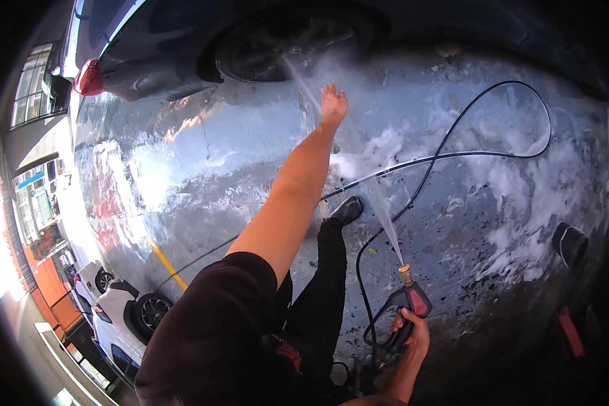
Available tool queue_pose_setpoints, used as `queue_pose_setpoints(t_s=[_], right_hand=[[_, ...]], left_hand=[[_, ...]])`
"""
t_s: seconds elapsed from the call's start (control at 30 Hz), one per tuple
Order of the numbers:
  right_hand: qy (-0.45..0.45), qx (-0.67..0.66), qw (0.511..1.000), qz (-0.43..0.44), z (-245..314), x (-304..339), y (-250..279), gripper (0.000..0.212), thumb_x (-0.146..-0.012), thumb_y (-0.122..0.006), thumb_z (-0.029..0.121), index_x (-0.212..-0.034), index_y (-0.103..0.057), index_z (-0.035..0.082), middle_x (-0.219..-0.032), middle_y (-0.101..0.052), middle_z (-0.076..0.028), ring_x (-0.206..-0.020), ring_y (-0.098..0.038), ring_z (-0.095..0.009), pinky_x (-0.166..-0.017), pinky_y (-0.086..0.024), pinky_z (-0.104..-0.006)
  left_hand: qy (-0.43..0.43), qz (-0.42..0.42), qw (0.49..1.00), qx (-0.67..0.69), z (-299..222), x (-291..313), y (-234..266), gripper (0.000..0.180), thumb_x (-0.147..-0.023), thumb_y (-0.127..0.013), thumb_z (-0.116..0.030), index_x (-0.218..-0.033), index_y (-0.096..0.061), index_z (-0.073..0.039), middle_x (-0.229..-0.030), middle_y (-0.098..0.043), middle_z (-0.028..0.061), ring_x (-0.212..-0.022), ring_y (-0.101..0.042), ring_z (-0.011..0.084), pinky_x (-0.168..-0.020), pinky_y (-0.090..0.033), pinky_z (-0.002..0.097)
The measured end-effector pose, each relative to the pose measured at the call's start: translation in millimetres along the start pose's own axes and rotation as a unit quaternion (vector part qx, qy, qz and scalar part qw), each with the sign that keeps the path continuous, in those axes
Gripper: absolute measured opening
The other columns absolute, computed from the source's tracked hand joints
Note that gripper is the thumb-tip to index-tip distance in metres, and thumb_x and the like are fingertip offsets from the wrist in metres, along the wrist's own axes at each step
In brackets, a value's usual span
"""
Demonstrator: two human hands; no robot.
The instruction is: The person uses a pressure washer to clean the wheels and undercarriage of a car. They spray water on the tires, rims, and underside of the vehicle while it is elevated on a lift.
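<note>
My right hand (416,331) is wrapped around the grip of a black and red pressure washer gun (416,301) at the lower right. From its brass-and-yellow nozzle a jet of water (390,227) shoots up and away, towards the dark wheel (287,51) of a dark car (155,57). Mist hangs around the tyre. Stretched far out in front, my left hand (333,107) is empty with its fingers apart, beside the spray and short of the wheel. A black hose (446,139) loops over the ground and runs back near the gun.
White foam (521,210) and water cover parts of the wet grey floor (243,135). My black shoe (348,210) stands close to the hose. A dark bucket-like object (570,243) and a red piece (571,333) lie at right. White cars (115,318) are parked at left, beyond a yellow line (166,262).
</note>
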State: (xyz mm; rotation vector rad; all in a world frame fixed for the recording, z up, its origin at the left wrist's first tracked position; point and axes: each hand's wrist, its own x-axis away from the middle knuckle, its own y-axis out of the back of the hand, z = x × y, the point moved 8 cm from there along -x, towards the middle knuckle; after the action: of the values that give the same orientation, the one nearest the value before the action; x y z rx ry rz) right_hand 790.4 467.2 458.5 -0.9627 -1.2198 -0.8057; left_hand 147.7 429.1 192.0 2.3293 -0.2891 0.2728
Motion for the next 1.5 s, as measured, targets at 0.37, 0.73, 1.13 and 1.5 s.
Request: queue_pose_setpoints(t_s=[0.37, 0.73, 1.13, 1.5], right_hand=[[0.149, 0.115, 0.980, -0.066, -25.4, 174.7, -53.1, 0.037, -0.080, -0.080, -0.005, -0.114, -0.066, -0.003, -0.075, -0.068, -0.010, -0.061, -0.065, -0.020, -0.056, -0.054, -0.0349], [0.306, 0.267, 0.885, -0.229, -126.5, 401.4, -151.0, 0.036, -0.075, -0.089, 0.012, -0.107, -0.077, 0.000, -0.079, -0.074, -0.008, -0.067, -0.066, -0.013, -0.067, -0.054, -0.0325], [0.388, 0.341, 0.800, -0.306, -208.4, 414.8, -188.6, 0.037, -0.072, -0.088, 0.021, -0.096, -0.075, -0.003, -0.078, -0.076, -0.014, -0.072, -0.072, -0.022, -0.072, -0.056, -0.0368], [0.384, 0.312, 0.812, -0.308, -201.6, 343.9, -192.7, 0.034, -0.070, -0.087, 0.014, -0.097, -0.076, -0.003, -0.074, -0.075, -0.014, -0.071, -0.074, -0.024, -0.072, -0.056, -0.0379]], left_hand=[[0.064, 0.054, 0.989, 0.125, 53.2, -110.6, 243.6, 0.046, -0.102, -0.060, -0.031, -0.143, -0.060, -0.010, -0.137, -0.064, 0.0096, -0.123, -0.059, 0.0253, -0.097, -0.053, 0.0447], [0.131, 0.222, 0.881, 0.397, -31.6, -17.1, 222.3, 0.065, -0.109, -0.044, -0.042, -0.162, -0.028, -0.008, -0.165, -0.036, 0.0134, -0.152, -0.033, 0.0339, -0.121, -0.028, 0.0554], [0.104, 0.319, 0.903, 0.269, 43.9, 65.5, 340.1, 0.068, -0.107, -0.052, -0.042, -0.158, -0.030, -0.003, -0.163, -0.035, 0.0199, -0.144, -0.044, 0.0409, -0.110, -0.043, 0.0621], [0.218, 0.331, 0.906, 0.147, 260.3, 227.2, 516.1, 0.057, -0.105, -0.049, -0.028, -0.153, -0.037, 0.000, -0.152, -0.051, 0.0201, -0.132, -0.057, 0.0378, -0.101, -0.054, 0.0549]])
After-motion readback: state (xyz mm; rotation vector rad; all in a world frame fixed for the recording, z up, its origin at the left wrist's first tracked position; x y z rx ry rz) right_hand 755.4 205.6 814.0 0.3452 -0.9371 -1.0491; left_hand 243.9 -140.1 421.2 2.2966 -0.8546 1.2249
